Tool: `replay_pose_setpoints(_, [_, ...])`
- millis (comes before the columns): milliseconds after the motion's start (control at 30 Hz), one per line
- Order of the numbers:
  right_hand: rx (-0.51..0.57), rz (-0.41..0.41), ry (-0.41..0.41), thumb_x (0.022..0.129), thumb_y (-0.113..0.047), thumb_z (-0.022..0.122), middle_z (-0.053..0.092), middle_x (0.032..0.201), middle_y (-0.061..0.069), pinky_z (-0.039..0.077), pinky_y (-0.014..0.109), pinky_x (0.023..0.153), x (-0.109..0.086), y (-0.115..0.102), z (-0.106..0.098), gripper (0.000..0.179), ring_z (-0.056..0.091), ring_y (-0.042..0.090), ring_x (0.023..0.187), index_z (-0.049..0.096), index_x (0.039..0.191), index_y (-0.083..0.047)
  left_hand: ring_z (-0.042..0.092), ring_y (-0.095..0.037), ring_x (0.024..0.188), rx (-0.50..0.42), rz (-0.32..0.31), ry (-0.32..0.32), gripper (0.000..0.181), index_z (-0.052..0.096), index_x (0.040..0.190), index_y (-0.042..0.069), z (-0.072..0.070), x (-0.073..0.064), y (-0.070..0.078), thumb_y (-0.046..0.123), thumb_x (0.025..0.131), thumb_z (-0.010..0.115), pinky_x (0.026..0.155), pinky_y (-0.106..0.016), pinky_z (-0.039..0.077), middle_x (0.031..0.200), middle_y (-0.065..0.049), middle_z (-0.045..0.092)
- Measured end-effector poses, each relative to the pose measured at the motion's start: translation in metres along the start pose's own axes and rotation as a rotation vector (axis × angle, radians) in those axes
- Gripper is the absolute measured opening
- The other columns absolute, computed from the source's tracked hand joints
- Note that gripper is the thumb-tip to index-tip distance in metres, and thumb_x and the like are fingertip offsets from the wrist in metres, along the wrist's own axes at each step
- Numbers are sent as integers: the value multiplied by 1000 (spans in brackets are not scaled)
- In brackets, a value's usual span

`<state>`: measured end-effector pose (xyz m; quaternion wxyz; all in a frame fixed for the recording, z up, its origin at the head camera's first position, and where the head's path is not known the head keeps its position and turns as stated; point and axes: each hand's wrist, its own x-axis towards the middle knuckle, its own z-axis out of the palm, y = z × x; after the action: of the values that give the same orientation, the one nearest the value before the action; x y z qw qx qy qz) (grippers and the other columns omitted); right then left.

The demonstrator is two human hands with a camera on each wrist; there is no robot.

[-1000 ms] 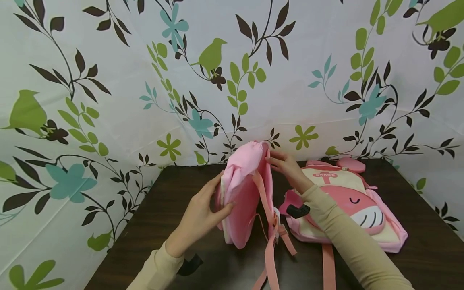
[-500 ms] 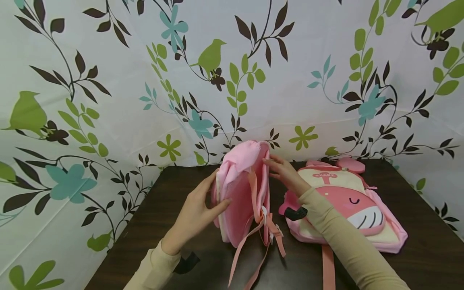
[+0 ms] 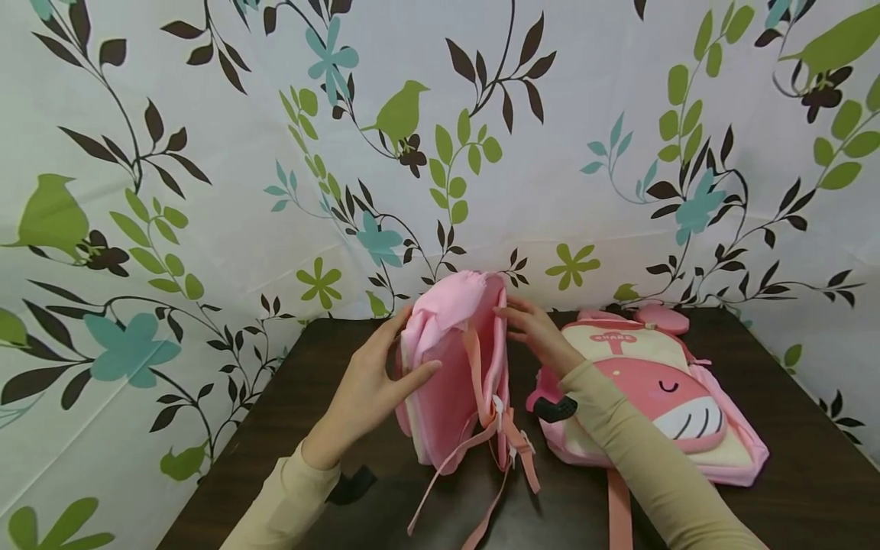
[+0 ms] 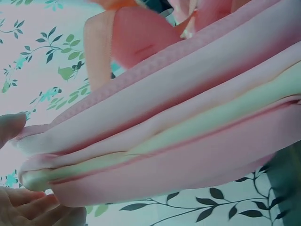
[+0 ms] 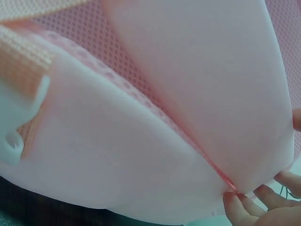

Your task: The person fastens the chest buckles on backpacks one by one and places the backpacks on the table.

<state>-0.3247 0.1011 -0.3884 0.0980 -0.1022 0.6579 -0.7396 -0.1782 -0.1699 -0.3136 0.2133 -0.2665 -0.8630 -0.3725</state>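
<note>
A small pink backpack stands on end on the dark table, its padded, meshed back and straps turned to the right. My left hand grips its left side, thumb over the near side and fingers behind. In the left wrist view, the layered pink and cream edge of the backpack runs between thumb and fingers. My right hand holds the upper right edge. Close up in the right wrist view, the fingertips of the right hand curl at the edge of the pink padding. Orange-pink straps dangle below with white buckles.
To the right lies a second backpack, pink and cream with a whale face, partly under my right forearm. Its strap runs toward the near edge of the dark table. A leaf-and-bird patterned cloth hangs behind.
The held backpack has shifted slightly left, and both hands have gone with it. Its loose straps have swung left. The second backpack stays where it lay.
</note>
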Motion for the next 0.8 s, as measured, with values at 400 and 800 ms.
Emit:
replay_pose_setpoints(400, [-39,28,-37,99,-24,62,35,158,17,35,57,112,-6,6,5,68,42,35,137,31,156,-4,58,-19,122,11,51,-44,76,43,154,17,-11,13,11,34,89,79,93,-43,54,147,-3,52])
replay_pose_setpoints(800, [-41,49,-35,98,-31,61,35,157,18,33,59,111,-5,6,9,70,39,38,139,31,157,-8,59,-12,106,78,64,-54,64,54,146,18,-20,5,11,37,89,79,78,-30,56,145,2,55])
